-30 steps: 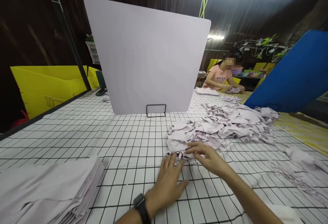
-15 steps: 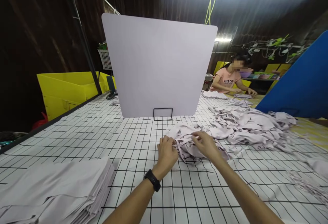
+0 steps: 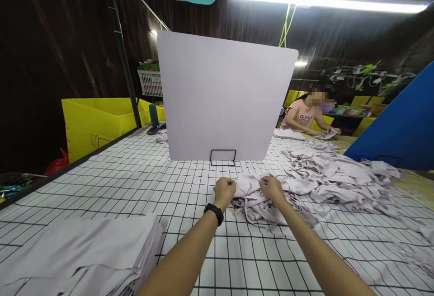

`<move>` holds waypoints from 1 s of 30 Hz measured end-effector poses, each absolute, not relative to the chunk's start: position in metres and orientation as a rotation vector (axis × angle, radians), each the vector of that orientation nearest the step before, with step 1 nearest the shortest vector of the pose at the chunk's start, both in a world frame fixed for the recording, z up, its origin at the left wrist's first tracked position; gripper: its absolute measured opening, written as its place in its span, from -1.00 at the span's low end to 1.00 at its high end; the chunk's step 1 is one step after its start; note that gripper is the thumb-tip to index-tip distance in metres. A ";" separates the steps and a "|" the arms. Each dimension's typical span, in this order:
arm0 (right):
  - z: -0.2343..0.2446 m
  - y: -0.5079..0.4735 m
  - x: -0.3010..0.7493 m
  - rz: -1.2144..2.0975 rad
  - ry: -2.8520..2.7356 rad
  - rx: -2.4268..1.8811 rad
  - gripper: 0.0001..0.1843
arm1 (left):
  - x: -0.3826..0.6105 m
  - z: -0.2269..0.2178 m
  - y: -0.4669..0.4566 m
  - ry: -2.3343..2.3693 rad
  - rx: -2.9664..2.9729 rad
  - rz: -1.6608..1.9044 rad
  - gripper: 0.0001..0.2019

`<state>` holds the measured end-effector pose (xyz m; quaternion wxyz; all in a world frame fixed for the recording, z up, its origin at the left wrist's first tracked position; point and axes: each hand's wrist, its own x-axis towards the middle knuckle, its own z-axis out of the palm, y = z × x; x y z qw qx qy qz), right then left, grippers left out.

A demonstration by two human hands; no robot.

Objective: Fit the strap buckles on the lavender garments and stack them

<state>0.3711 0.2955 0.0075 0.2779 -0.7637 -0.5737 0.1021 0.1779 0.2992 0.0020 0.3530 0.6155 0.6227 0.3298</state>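
A small heap of pale lilac fabric pieces point(image 3: 261, 208) lies on the grid-patterned table cover point(image 3: 190, 196), in front of me. My left hand point(image 3: 225, 190), with a black watch on the wrist, is closed and pinches the left edge of a pale fabric piece point(image 3: 247, 185) on top of the heap. My right hand point(image 3: 272, 188) is closed on the same piece further right, its fingertips pressed together. The piece stretches between both hands. At the lower left lies a neat stack of flat fabric pieces point(image 3: 101, 246).
A white board point(image 3: 224, 97) stands upright in a wire holder beyond the heap. A larger fabric pile point(image 3: 339, 174) lies at right, near a tilted blue board point(image 3: 396, 124). A person point(image 3: 305, 115) in a pink shirt handles fabric behind it. Yellow bins point(image 3: 98, 119) stand at left.
Both hands have gone from loosely spread fingers over the heap to pinching the top fabric piece. The view has shifted slightly. The co-worker has lifted some fabric.
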 end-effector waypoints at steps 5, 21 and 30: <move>0.033 0.268 0.364 0.272 -1.517 -1.919 -0.80 | 0.151 0.009 0.286 1.442 1.622 0.974 -0.79; 0.127 0.133 0.365 0.662 -1.342 -1.363 -0.53 | 0.099 0.086 0.206 0.280 1.450 0.699 -0.57; 0.090 0.093 0.306 1.113 -1.784 -1.126 -0.33 | 0.084 0.105 0.173 0.223 1.460 0.364 -0.64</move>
